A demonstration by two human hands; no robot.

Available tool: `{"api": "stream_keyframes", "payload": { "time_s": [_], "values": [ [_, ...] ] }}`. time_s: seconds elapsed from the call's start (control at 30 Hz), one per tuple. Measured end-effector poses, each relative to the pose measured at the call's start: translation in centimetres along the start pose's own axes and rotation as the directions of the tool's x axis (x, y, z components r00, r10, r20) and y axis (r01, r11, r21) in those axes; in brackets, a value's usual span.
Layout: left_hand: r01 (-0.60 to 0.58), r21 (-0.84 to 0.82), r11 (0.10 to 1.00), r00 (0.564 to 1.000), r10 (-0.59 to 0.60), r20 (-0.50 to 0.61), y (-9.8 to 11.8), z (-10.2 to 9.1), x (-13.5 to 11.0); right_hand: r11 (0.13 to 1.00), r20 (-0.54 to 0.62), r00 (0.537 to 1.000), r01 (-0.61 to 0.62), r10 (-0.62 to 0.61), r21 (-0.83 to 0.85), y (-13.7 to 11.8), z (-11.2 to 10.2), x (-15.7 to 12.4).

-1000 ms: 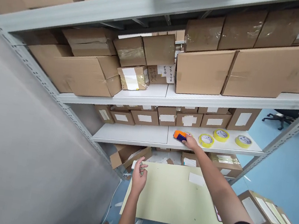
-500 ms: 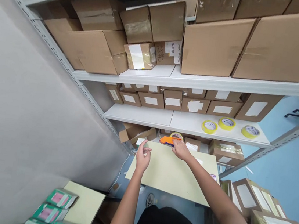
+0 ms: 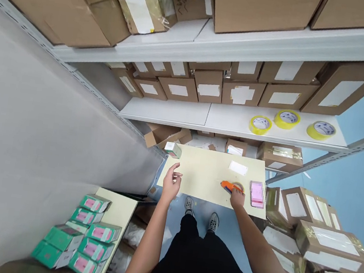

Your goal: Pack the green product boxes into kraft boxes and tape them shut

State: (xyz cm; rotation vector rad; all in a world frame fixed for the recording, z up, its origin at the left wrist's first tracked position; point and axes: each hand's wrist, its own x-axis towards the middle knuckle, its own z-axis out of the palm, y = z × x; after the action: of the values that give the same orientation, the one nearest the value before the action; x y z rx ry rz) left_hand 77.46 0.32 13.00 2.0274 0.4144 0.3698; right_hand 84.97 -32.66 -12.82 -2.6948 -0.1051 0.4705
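1. Up close, the left hand [image 3: 171, 184] is held over the near left part of the table [image 3: 200, 171], its fingers loosely bent and parted.
2. Over on the right, an orange tape dispenser [image 3: 227, 186] is gripped firmly by the right hand [image 3: 237, 199], fingers closed round its rear end! It is seen over the table's right half; whether the tabletop is touched cannot be told.
3. Below, two shoes [image 3: 213, 222] are planted on the blue floor.
4. Off to the left, a side table [image 3: 126, 210] is loaded with green boxes [image 3: 94, 251]; to the right, taped cartons [image 3: 332, 243] are piled up.
5. Just right of the dispenser, a pink-screened phone [image 3: 257, 195] is laid near the table's edge.
6. Farther back, a white paper [image 3: 238, 168] is seen lying flat, and a small box [image 3: 173, 150] is set at the far left corner.
7. Beyond, on the white shelf [image 3: 178, 112], three yellow tape rolls [image 3: 285, 125] are laid out to the right, backed by labelled cardboard boxes [image 3: 208, 86].
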Motion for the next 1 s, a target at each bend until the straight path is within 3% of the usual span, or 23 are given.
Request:
{"api": "stream_keyframes", "payload": {
  "time_s": [0.1,0.23,0.3,0.37,0.43,0.5,0.6,0.73,0.87,1.0],
  "values": [
    [0.027,0.021,0.999,0.999,-0.028,0.038,-0.8,0.3,-1.3,0.988,0.068,0.989,-0.125,0.132,-0.093,1.9,0.2,-1.0],
    [0.067,0.056,0.996,0.996,-0.070,0.049,-1.3,0.6,-2.5,0.956,0.137,0.950,-0.265,0.281,-0.127,2.1,-1.1,-1.5],
    [0.056,0.086,0.995,0.995,-0.063,0.081,-1.2,0.8,-3.1,0.960,0.086,0.957,-0.270,0.276,-0.079,1.5,-2.0,-1.7],
    [0.031,0.124,0.992,0.990,-0.048,0.135,-1.0,0.9,-3.6,0.982,0.015,0.982,-0.186,0.186,0.040,0.3,-3.0,-1.8],
    [0.010,0.159,0.987,0.981,-0.041,0.190,-0.8,1.0,-4.3,0.973,-0.041,0.997,-0.054,0.064,0.225,-1.9,-4.2,-1.9],
    [-0.007,0.181,0.984,0.975,-0.033,0.220,-0.7,0.9,-5.0,0.903,-0.095,0.994,0.086,-0.050,0.420,-5.3,-5.7,-2.2],
    [-0.039,0.176,0.984,0.979,0.002,0.202,-0.5,0.1,-6.1,0.739,-0.216,0.947,0.321,-0.239,0.592,-11.5,-8.0,-3.0],
    [-0.050,0.143,0.989,0.993,0.033,0.118,-0.3,-2.7,-8.6,0.531,-0.222,0.879,0.438,-0.421,0.725,-18.5,-10.3,-5.6],
    [-0.014,0.126,0.992,0.999,0.018,-0.031,-1.6,-6.7,-13.9,0.430,-0.190,0.832,0.448,-0.520,0.784,-22.9,-9.2,-9.5],
    [0.075,0.062,0.995,0.977,-0.061,-0.205,-4.3,-11.3,-22.4,0.357,-0.126,0.740,0.456,-0.661,0.815,-27.6,-5.5,-15.5]
  ]
}}
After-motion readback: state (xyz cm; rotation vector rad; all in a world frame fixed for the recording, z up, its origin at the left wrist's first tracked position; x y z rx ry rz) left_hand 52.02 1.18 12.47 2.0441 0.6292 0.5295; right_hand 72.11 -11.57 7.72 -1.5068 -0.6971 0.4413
